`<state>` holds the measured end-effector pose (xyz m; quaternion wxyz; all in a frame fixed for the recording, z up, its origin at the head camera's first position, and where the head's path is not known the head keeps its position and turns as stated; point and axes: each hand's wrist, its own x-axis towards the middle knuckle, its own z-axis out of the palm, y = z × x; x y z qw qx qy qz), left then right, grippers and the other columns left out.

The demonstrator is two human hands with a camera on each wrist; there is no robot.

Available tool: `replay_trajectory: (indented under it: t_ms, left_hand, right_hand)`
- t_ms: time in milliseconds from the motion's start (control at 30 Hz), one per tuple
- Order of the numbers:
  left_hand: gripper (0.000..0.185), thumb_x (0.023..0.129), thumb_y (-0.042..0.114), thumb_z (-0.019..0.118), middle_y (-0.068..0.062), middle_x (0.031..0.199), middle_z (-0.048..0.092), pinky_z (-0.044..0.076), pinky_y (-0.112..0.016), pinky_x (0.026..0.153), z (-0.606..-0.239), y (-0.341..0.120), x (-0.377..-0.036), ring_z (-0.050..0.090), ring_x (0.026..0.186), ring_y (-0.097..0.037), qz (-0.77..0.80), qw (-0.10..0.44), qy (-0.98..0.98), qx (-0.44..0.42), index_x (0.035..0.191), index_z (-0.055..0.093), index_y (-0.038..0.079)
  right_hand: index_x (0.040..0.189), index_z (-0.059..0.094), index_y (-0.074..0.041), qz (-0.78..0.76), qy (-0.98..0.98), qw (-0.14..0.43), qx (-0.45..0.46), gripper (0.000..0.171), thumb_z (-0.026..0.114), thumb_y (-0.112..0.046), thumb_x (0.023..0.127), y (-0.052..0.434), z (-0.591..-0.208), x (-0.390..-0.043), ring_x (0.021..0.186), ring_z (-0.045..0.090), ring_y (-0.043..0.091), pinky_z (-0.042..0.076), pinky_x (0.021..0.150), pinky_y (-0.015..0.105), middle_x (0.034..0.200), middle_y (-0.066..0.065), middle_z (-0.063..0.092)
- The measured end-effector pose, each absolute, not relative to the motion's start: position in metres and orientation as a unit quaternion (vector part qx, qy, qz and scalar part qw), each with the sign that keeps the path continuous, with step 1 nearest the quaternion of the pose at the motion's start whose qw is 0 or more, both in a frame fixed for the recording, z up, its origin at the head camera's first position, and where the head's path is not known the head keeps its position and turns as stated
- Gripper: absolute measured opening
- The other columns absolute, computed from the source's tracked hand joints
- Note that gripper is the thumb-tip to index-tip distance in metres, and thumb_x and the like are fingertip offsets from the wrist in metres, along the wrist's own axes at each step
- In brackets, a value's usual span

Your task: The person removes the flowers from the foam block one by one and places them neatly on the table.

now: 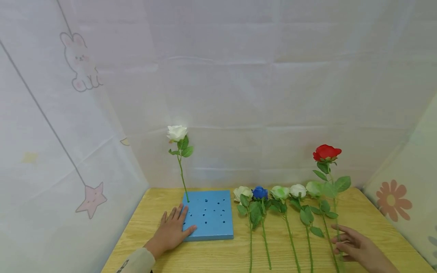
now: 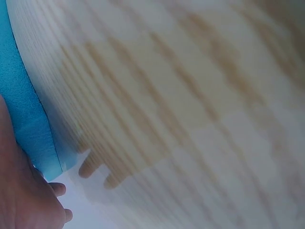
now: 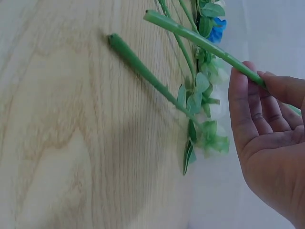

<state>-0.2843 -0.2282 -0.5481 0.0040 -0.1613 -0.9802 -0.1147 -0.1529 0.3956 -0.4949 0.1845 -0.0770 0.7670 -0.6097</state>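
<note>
Between thumb and fingers, my right hand (image 1: 358,248) pinches the green stem (image 3: 205,44) of a red rose (image 1: 326,152), whose bloom stands upright above the table. In the right wrist view the stem's cut end points away from the hand. My left hand (image 1: 172,229), fingers spread, rests along the left edge of a blue foam block (image 1: 213,227) with several small holes. A white rose (image 1: 176,133) stands upright in the block's back left corner. In the left wrist view the hand lies against the block's side (image 2: 35,129).
Right of the block, several roses lie on the wooden table (image 1: 136,242), stems toward me: a cream one (image 1: 243,193), a blue one (image 1: 260,192), a green-white one (image 1: 280,192), a white one (image 1: 298,190) and a pale green one (image 1: 313,188). White cloth (image 1: 225,94) hangs behind.
</note>
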Motion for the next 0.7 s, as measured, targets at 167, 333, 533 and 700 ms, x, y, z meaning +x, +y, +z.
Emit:
replay_trajectory:
  t_ms: [167,333,533,700]
  left_hand:
    - [0.093,0.096,0.077,0.037,-0.012,0.169,0.016,0.011,-0.072,0.116,-0.549,-0.229,-0.285,0.020,0.152,-0.043,-0.115,0.006,-0.980,-0.163,0.163,0.023,0.014]
    - [0.095,0.095,0.078,0.036,-0.013,0.169,0.016,0.011,-0.072,0.115,-0.549,-0.228,-0.286,0.020,0.152,-0.043,-0.117,0.006,-0.980,-0.161,0.163,0.023,0.014]
    - [0.095,0.095,0.078,0.036,-0.013,0.169,0.016,0.010,-0.072,0.116,-0.549,-0.228,-0.285,0.020,0.152,-0.042,-0.115,0.007,-0.980,-0.161,0.163,0.022,0.014]
    - [0.094,0.095,0.078,0.036,-0.013,0.169,0.016,0.010,-0.072,0.116,-0.548,-0.228,-0.285,0.020,0.153,-0.042,-0.114,0.008,-0.980,-0.163,0.163,0.022,0.014]
  right_hand:
    - [0.121,0.053,-0.064,-0.620,0.758,0.189,-0.072,0.048,0.046,-0.018,0.110,0.407,-0.497,-0.151,0.103,0.070,0.023,0.059,0.083,0.039,0.119,-0.004,0.067]
    - [0.120,0.055,-0.064,-0.631,0.746,0.206,-0.056,0.047,0.046,-0.019,0.110,0.417,-0.500,-0.151,0.103,0.069,0.024,0.058,0.084,0.040,0.119,-0.003,0.067]
    - [0.119,0.055,-0.064,-0.633,0.740,0.221,-0.056,0.048,0.043,-0.019,0.111,0.429,-0.503,-0.150,0.103,0.069,0.023,0.057,0.083,0.040,0.119,-0.005,0.066]
    - [0.117,0.053,-0.065,-0.624,0.752,0.208,-0.044,0.048,0.045,-0.019,0.110,0.439,-0.508,-0.149,0.101,0.069,0.023,0.058,0.081,0.040,0.117,-0.004,0.066]
